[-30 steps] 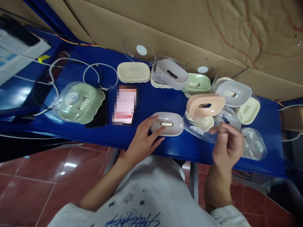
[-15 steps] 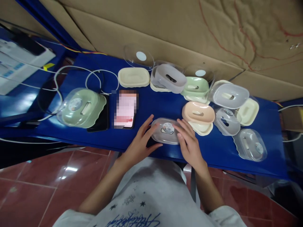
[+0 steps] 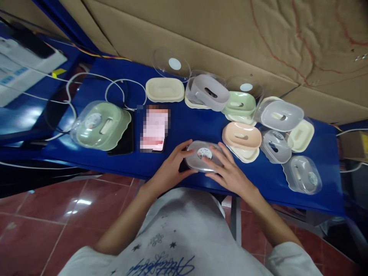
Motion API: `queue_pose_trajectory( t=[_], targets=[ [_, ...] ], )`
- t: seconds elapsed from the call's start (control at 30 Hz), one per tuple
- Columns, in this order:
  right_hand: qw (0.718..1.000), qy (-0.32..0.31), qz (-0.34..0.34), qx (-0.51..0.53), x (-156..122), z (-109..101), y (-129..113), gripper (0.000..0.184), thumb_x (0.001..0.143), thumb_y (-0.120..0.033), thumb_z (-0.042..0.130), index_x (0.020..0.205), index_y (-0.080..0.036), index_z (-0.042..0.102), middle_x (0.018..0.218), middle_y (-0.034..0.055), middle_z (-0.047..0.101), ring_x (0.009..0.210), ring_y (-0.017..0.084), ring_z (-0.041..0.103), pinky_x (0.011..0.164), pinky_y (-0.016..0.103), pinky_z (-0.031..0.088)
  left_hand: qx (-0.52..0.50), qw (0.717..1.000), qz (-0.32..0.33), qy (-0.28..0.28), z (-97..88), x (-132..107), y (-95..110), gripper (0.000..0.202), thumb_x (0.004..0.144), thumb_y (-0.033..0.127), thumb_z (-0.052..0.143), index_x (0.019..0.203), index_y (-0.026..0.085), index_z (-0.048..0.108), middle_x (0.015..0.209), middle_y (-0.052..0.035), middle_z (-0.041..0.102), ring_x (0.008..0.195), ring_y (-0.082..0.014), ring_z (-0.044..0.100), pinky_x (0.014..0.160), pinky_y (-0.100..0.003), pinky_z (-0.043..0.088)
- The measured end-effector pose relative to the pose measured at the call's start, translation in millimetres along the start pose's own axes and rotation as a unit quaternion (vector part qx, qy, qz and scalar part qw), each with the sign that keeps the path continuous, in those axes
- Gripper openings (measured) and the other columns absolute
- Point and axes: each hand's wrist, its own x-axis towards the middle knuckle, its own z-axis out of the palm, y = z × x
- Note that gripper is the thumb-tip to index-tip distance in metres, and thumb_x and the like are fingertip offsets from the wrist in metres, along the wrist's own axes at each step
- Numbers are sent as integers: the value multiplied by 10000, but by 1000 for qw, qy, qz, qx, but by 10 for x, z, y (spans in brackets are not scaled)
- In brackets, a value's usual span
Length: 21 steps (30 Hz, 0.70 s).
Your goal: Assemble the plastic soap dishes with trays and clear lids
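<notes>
A soap dish (image 3: pixel 198 163) with a clear lid and a round printed sticker on top lies at the front edge of the blue table, right before my body. My left hand (image 3: pixel 172 165) grips its left end, fingers along the far side and thumb at the near side. My right hand (image 3: pixel 230 168) holds the right end, with fingers across the lid by the sticker and thumb low at the near side. Its lower part is mostly hidden by the lid's glare and my fingers. A peach soap dish (image 3: pixel 241 135) on a cream tray stands just right of my right hand.
A phone (image 3: pixel 155 128) with a blurred screen lies to the left. Beyond it sits a green lidded soap dish (image 3: pixel 102 126) on a black object. Several cream, grey and green dishes, one a cream tray (image 3: pixel 165 90), line the back and right. White cables (image 3: pixel 115 82) loop at left.
My right hand has spread its fingers further over the lid and brought its thumb to the near side. My left hand stays at the left end. The view has shifted slightly.
</notes>
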Motion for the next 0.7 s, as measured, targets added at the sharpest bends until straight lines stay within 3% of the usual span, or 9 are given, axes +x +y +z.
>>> queue_pose_trajectory(
  t=[0.13, 0.3, 0.4, 0.47, 0.53, 0.57, 0.7],
  targets=[
    [1000, -3, 22, 15, -21, 16, 43, 749, 1046, -357, 706, 1709, -401, 361, 1783, 54, 358, 1697, 366, 196, 1303, 646, 415, 5, 1000, -15, -5, 0, 41, 21, 713, 964, 284, 829, 1571, 298, 454, 1674, -173, 465, 1565, -329, 494, 1236, -588, 497],
    [999, 35, 35, 23, -35, 77, 15, 808, 1008, -274, 758, 1703, -413, 372, 1833, 72, 215, 1679, 385, 253, 1292, 646, 426, -18, 1000, -6, -14, -65, 58, 74, 730, 974, 361, 821, 1596, 312, 442, 1687, -168, 460, 1575, -336, 479, 1255, -602, 475],
    [996, 74, 40, 22, -169, -18, -68, 863, 998, -299, 775, 1718, -441, 320, 1823, 57, 249, 1647, 389, 336, 1263, 655, 464, -70, 998, -2, -4, -89, 49, 183, 790, 1002, 426, 777, 1663, 323, 356, 1743, -169, 382, 1614, -345, 417, 1265, -588, 476],
    [988, 138, 70, -6, -415, -183, -89, 878, 981, -347, 799, 1714, -446, 327, 1798, 63, 317, 1599, 411, 424, 1224, 701, 483, -89, 996, -2, 16, -62, 71, 277, 723, 1054, 399, 701, 1673, 321, 338, 1744, -161, 382, 1614, -326, 419, 1263, -562, 490],
    [959, 235, 136, -78, -831, -406, 10, 865, 950, -394, 832, 1695, -419, 393, 1743, 95, 425, 1529, 442, 516, 1180, 735, 497, -56, 998, 16, 23, 6, 142, 375, 648, 1084, 331, 647, 1664, 307, 358, 1713, -150, 437, 1595, -299, 449, 1266, -536, 490],
    [932, 282, 183, -137, -1101, -523, 126, 864, 930, -415, 849, 1686, -377, 432, 1705, 132, 479, 1510, 464, 531, 1171, 734, 496, -23, 999, 38, 18, 55, 198, 422, 618, 1089, 299, 636, 1652, 294, 380, 1694, -145, 468, 1589, -291, 457, 1270, -528, 484],
    [779, 429, 328, -318, -2366, -858, 956, 967, 711, -649, 955, 1553, -283, 651, 1488, 255, 663, 1390, 533, 616, 1097, 643, 512, 128, 975, 167, -68, 320, 506, 587, 488, 1107, 255, 594, 1585, 224, 500, 1679, -139, 503, 1605, -310, 426, 1310, -549, 405]
  ],
)
